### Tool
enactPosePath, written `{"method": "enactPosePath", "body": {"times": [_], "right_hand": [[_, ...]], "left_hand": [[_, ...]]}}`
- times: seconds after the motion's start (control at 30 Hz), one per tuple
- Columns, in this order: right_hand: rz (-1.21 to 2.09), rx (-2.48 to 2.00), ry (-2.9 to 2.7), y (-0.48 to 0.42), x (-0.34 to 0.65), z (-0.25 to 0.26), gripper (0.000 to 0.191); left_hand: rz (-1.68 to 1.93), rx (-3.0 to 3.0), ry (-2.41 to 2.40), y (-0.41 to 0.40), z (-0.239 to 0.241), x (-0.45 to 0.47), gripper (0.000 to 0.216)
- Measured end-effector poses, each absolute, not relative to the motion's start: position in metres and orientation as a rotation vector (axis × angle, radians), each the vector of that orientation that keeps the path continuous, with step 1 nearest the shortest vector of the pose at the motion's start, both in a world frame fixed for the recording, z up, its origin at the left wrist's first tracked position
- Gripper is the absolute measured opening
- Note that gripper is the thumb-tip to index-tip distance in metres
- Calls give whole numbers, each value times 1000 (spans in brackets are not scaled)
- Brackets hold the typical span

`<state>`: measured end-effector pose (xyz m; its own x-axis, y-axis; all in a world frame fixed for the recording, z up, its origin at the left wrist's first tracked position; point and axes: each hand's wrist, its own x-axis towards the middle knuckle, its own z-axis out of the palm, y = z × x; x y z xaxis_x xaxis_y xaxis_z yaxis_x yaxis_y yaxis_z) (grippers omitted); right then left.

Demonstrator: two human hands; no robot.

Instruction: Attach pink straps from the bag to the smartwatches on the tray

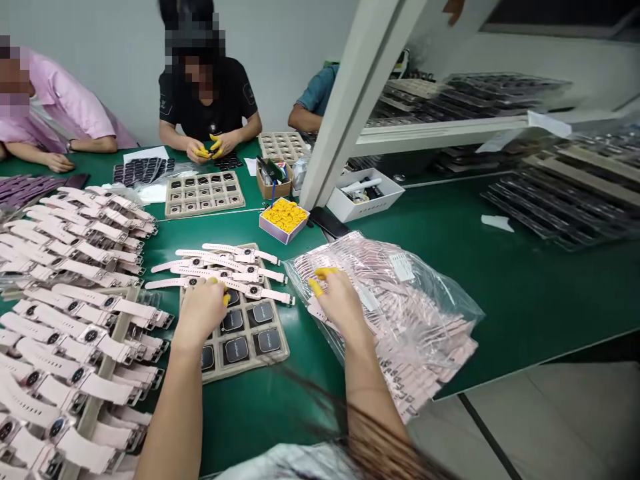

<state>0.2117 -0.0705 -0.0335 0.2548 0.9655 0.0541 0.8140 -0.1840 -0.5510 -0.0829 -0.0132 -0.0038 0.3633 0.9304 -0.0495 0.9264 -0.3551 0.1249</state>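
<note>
A: Okay, left hand (200, 310) first. Where is it?

B: It rests on the grey moulded tray of square black watch faces (240, 337), at the tray's upper left, fingers curled down. Yellow finger cots show at the tips. Whether it pinches anything, cannot tell; the fingertips are hidden under the knuckles.

A: And the row of finished pale pink strap watches (225, 270)?

B: They lie across the top end of that tray, side by side, just beyond the left hand. The nearest one is touching or almost touching its fingers.

A: Right hand (340, 300)?

B: It is on the clear plastic bag of pale pink watch straps (400, 313), at the bag's left edge. Yellow cots on the thumb and forefinger, which look drawn together on a strap or the bag film; cannot tell which.

A: Where does the bag sit?

B: On the green table mat (525, 293), right of the tray, with its lower end hanging past the table edge.

A: Rest?

B: Stacked pink watches on racks (75, 320) fill the left side. A small box of yellow finger cots (285, 217) stands beyond the tray. Further back is another tray of watch faces (204, 193), then a person in a black shirt (210, 93) handling something yellow, with a person in pink (60, 107) to the left.
</note>
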Motion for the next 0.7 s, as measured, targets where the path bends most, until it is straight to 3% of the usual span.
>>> {"method": "enactPosePath", "body": {"times": [0.17,0.37,0.5,0.7], "right_hand": [[571,-2217,-1396,-83,264,-37,7],[624,-2130,-1242,-84,272,-41,35],[480,-1810,-1320,-78,251,-22,27],[498,-1485,-1264,-73,227,-9,13]], "left_hand": [[5,2607,1831,-35,-22,-82,29],[7,2660,1779,-25,-20,-82,26],[20,2464,1728,-18,-5,-88,23],[610,1838,1323,-13,28,-62,34]]}}
